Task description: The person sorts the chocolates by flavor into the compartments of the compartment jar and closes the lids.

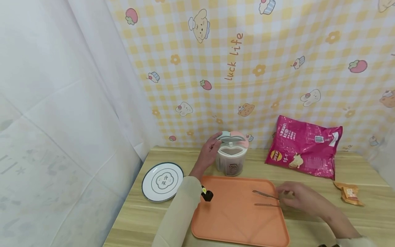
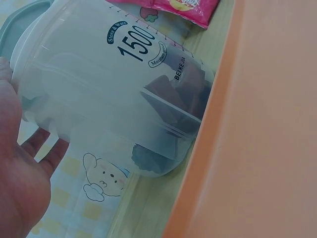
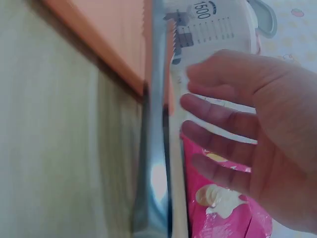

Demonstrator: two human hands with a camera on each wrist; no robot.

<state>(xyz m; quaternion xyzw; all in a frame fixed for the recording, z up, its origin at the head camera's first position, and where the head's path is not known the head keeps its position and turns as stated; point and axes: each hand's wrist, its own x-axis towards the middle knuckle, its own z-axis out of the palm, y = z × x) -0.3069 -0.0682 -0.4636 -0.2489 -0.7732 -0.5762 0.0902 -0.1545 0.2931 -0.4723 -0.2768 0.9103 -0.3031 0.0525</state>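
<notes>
A translucent storage jar [image 1: 223, 165] stands upright behind the orange tray [image 1: 237, 209], its lid flap [image 1: 224, 134] raised. My left hand [image 1: 206, 156] reaches to the jar's left side, fingertips at the green flap. Two of its fingers [image 2: 53, 154] extend loosely beside the jar wall in the left wrist view. Dark pieces [image 2: 178, 94] lie in the jar's divided bottom. Metal tongs [image 3: 157, 168] rest over the tray's right edge, serrated arms apart. Beside them is my right hand [image 1: 303, 199], fingers relaxed and separate from the tongs in the right wrist view.
A white plate [image 1: 151, 183] with a dark rim lies left of the tray. At the back right a magenta chip bag [image 1: 311, 147] leans against the patterned curtain [image 1: 256, 92]. A small orange packet [image 1: 350, 193] sits right of my right hand on the wooden table [image 1: 327, 185].
</notes>
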